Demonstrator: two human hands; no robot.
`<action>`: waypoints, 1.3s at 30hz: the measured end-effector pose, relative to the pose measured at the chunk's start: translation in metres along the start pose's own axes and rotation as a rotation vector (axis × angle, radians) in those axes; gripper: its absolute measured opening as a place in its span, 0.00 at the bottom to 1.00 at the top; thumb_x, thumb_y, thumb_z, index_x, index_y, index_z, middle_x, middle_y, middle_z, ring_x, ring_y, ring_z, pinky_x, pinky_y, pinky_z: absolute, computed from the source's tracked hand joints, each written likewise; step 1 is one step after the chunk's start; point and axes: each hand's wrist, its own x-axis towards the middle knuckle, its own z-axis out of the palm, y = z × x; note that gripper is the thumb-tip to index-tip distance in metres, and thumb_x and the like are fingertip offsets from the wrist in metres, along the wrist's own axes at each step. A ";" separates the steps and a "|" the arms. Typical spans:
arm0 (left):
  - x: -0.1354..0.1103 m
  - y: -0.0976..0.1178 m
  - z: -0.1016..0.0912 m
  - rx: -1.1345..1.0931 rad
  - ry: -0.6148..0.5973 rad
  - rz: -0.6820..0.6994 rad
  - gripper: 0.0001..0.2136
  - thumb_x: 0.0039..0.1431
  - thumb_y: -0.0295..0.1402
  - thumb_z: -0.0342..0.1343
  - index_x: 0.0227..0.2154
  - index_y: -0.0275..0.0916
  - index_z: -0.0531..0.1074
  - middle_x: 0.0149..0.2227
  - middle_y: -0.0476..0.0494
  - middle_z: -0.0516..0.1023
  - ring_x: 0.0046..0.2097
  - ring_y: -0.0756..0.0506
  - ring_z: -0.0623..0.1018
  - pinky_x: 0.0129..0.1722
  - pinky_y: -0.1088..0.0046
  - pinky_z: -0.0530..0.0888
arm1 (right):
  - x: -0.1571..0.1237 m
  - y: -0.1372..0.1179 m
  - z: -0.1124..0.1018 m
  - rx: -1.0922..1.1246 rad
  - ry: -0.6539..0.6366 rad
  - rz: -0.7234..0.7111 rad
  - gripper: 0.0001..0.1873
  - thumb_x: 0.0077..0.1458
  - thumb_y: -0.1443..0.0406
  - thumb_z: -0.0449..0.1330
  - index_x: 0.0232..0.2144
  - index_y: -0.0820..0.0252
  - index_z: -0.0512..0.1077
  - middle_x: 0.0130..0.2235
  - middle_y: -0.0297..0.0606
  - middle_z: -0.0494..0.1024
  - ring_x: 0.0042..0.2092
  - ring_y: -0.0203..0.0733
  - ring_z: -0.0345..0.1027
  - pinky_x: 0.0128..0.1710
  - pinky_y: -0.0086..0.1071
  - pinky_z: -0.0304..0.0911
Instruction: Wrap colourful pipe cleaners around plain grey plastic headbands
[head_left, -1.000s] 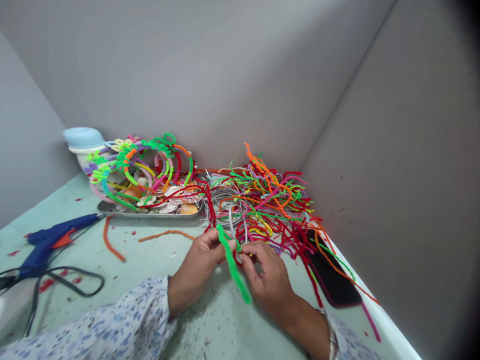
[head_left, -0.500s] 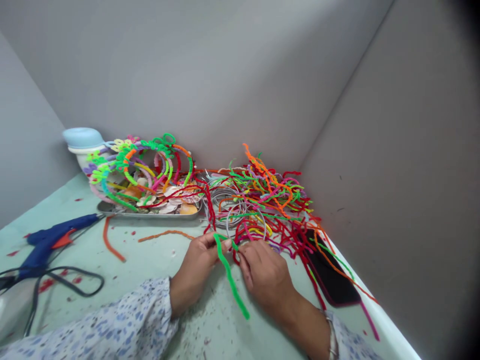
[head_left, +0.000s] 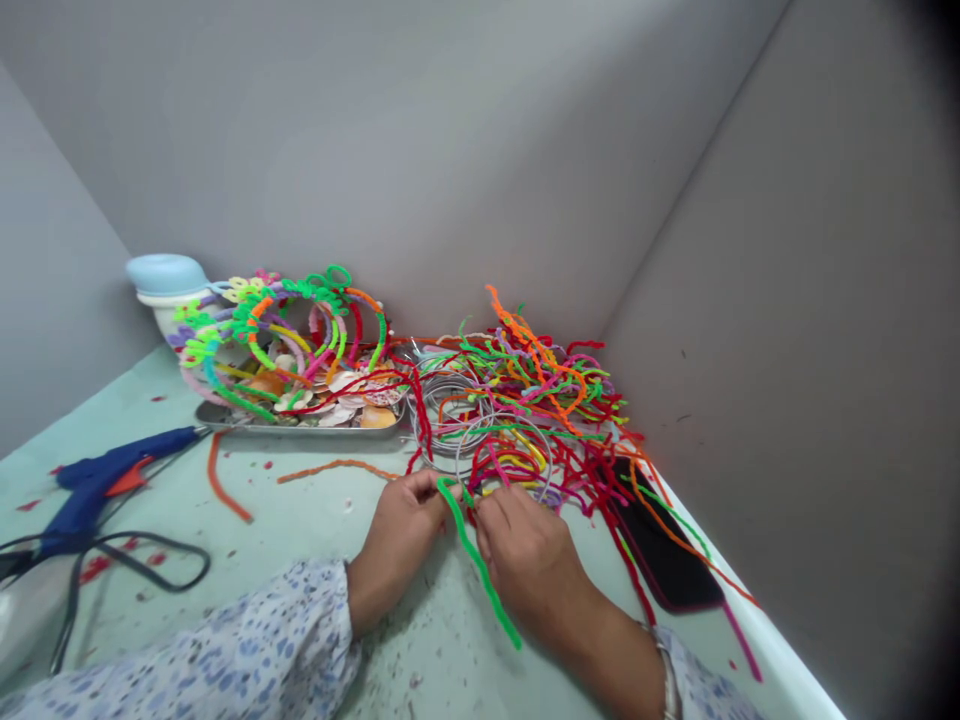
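Holding green stem (head_left: 484, 578) above tabletop (head_left: 300, 525) | left hand (head_left: 397, 535): fingers clamped at its bend | right hand (head_left: 532, 555): fingers together, grip hidden | judged light, soft, bendable; best held near bend

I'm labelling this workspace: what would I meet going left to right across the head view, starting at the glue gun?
Blue glue gun → metal tray → left hand → green pipe cleaner → right hand → dark phone.

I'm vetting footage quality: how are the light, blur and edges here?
Head view: soft light, back wall dimmer toward the right, corners on that side fading to black; green pipe cleaner readable, but fine detail by the right hand too soft to tell.
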 end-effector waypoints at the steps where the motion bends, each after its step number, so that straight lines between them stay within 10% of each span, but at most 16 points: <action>1: 0.000 -0.001 0.000 0.012 0.001 -0.001 0.08 0.47 0.34 0.61 0.21 0.35 0.70 0.20 0.53 0.66 0.23 0.52 0.62 0.25 0.76 0.59 | 0.000 0.000 0.000 0.000 -0.004 -0.001 0.09 0.57 0.73 0.52 0.27 0.59 0.67 0.27 0.38 0.69 0.30 0.44 0.59 0.30 0.36 0.51; 39: 0.005 0.005 -0.007 0.629 -0.065 0.277 0.08 0.53 0.32 0.50 0.20 0.39 0.63 0.23 0.52 0.64 0.28 0.48 0.65 0.28 0.73 0.60 | 0.002 0.003 0.003 0.031 0.027 -0.090 0.13 0.60 0.71 0.49 0.25 0.60 0.67 0.24 0.36 0.67 0.27 0.41 0.58 0.27 0.36 0.50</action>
